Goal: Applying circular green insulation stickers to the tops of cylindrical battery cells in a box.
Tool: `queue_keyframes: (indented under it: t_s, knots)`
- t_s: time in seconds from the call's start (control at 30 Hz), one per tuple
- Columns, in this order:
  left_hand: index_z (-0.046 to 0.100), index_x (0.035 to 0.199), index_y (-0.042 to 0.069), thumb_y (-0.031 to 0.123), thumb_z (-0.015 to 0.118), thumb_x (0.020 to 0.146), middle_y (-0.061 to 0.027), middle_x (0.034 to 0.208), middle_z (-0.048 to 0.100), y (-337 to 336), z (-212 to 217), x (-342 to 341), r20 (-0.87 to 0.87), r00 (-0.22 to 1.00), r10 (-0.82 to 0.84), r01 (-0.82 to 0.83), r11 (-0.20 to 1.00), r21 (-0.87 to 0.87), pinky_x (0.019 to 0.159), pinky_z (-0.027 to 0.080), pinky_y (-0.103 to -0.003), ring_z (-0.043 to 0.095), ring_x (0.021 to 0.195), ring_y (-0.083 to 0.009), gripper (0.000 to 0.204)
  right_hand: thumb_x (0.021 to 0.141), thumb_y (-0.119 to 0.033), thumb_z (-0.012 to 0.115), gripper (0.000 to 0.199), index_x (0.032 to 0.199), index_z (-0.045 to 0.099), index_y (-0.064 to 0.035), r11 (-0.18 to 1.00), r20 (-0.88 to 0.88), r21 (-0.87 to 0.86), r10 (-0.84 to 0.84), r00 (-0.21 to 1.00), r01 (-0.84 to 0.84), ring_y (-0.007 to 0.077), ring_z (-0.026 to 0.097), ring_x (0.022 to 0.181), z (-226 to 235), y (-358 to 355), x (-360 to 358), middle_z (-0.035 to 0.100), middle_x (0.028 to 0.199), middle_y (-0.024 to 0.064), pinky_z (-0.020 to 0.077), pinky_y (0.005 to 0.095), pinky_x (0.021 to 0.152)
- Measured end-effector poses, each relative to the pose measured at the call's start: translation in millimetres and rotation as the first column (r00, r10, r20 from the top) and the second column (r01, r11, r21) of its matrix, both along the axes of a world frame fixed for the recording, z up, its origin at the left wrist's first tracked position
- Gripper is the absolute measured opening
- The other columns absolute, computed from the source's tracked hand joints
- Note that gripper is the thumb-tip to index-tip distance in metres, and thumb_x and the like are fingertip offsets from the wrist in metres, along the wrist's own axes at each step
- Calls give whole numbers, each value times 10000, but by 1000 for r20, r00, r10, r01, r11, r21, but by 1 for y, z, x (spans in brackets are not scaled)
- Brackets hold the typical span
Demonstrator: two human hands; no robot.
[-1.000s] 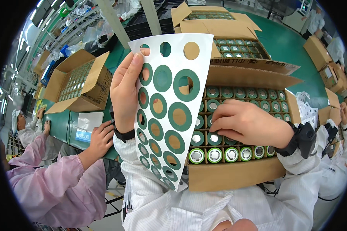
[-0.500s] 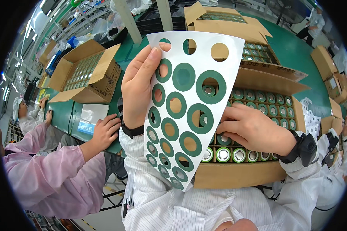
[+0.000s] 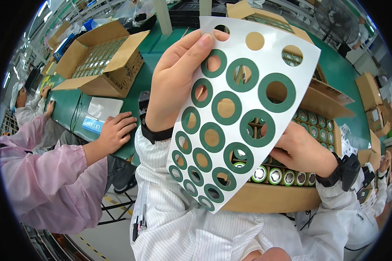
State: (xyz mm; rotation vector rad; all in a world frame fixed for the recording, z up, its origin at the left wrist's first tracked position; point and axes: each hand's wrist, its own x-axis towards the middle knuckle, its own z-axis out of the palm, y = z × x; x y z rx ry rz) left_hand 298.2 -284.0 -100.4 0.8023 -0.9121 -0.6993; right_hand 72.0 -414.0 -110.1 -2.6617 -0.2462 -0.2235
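My left hand [image 3: 174, 82] pinches the upper left edge of a white backing sheet [image 3: 245, 101], held up and tilted before me. Rows of green ring stickers [image 3: 262, 93] cover it, larger toward the top right, and the top row shows bare round holes. Behind the sheet, my right hand [image 3: 305, 148] reaches over a cardboard box [image 3: 270, 198] of upright cylindrical battery cells [image 3: 275, 175]. Its fingers are curled, but the sheet hides their tips and whatever they hold. Silver ends with bright green rims show on the front row of cells; others farther back carry darker green rings.
Another open carton of cells [image 3: 111, 82] stands at the left on the green table [image 3: 152, 56], with more cartons [image 3: 287, 27] behind. On my left, a person in a pink smock rests a hand [image 3: 115, 135] on the table near a blue-and-white packet [image 3: 92, 125]. White perforated sheets [image 3: 346, 139] lie at the right.
The sheet and my left hand have shifted right and slightly up in view. One more hole is bare of its green centre disc. My right hand has moved right, its fingers now behind the sheet.
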Motion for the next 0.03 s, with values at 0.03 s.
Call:
queue_keyframes:
  t_s: [0.03]
  knots:
    - [588,1151,15,238,477,1000,21,697,587,1,1,1,10,1000,-20,20,1000,11,372,358,-116,535,490,0,291,771,-62,684,180,947,650,-61,1000,-14,11,-8,1000,8,292,545,895,-1,-2,-1,543,927,94,469,381,773]
